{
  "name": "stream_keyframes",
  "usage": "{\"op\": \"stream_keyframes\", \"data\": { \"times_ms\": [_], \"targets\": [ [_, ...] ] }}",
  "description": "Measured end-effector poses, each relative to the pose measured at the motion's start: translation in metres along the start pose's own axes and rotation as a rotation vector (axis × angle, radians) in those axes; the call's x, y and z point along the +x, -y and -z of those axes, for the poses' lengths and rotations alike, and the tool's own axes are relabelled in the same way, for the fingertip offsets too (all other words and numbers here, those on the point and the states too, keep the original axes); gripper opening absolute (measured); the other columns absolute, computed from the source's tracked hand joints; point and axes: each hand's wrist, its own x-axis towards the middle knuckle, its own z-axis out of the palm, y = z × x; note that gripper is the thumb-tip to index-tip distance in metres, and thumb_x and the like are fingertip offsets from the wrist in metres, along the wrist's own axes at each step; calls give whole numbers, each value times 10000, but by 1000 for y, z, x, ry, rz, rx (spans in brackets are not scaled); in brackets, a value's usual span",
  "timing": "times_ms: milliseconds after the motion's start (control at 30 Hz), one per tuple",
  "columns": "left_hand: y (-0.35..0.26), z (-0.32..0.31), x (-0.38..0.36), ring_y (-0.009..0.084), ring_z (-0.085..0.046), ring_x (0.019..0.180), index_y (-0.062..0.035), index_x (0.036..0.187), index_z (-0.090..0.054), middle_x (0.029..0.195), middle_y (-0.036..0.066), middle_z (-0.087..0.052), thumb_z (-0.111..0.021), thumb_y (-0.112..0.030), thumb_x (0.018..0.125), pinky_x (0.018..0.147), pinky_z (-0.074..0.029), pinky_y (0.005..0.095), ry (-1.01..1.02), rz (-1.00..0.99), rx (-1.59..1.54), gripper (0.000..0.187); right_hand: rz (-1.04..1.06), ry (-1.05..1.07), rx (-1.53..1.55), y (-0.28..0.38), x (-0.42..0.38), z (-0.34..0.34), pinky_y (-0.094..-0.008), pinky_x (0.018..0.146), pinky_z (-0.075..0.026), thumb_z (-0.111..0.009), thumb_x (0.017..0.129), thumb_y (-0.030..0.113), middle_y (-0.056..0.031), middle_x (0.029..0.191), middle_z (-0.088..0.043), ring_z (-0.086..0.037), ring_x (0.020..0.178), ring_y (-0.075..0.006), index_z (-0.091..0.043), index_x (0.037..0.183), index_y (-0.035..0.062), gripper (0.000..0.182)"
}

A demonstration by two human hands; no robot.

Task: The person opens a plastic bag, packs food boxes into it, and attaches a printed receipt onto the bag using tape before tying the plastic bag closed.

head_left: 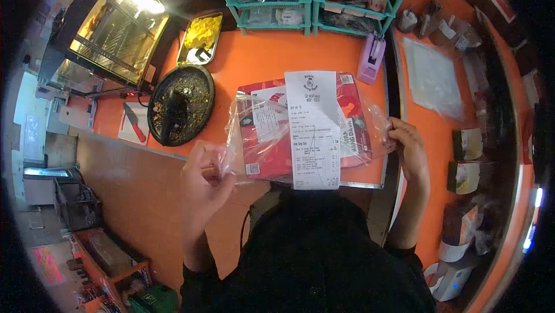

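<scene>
Two red boxes or packets [267, 151] lie inside a clear plastic bag [231, 133] at the front of the orange counter. A long white printed receipt [315, 139] rests over the middle of the bag. My left hand [209, 181] pinches the bag's left edge, its fingers curled. At the right, my right hand [404, 139] has its fingers closed on the bag's other edge. The bag is stretched between both hands.
A black stone mortar [180, 105], a knife [134, 122] on a white board, a tray of yellow food [202, 32] and a lit glass cabinet [110, 35] stand left. Teal racks [312, 0] and a purple tape dispenser [371, 58] are behind; plastic bags [436, 76] lie right.
</scene>
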Motion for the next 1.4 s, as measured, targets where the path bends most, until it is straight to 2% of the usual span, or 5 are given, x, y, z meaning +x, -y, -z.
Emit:
{"op": "stream_keyframes", "data": {
  "times_ms": [167,300,633,900,1400],
  "targets": [
    [3,-7,22,197,-581,828,-18,914,-546,806,89,-547,-579,32,659,708,-482,288,-240,-360,336,262,725,-457,-1047,39,5,-44,-356,843,-402,-569,806,172,-107,947,-571,-539,952,-244,-555,965,24,218],
    [14,-7,32,347,-566,811,2,867,-546,849,131,-535,-565,28,692,768,-456,379,-37,-529,600,177,1058,178,-1251,30,48,-64,-456,988,-299,-589,763,184,-170,1151,-527,-453,1147,-325,-536,1089,44,358],
    [27,2,38,189,-569,725,-23,930,-519,862,78,-557,-572,15,755,677,-462,309,17,-433,583,187,550,1013,-937,27,118,-100,-392,920,-399,-567,787,222,-204,1217,-521,-503,1125,-309,-551,1170,15,436],
    [44,29,42,138,-511,689,2,861,-535,769,75,-531,-551,-29,795,600,-424,286,168,-52,741,75,424,690,-500,51,87,-113,-357,479,-398,-619,730,270,-118,592,-589,-518,525,-158,-639,687,-32,306],
    [-63,2,53,86,-409,577,82,1327,-282,842,62,-464,-425,-57,911,566,-427,224,327,110,-1136,461,854,404,-699,108,94,-136,-385,402,-327,-691,605,268,-118,416,-461,-444,381,-186,-537,468,-38,370]
  ]
}}
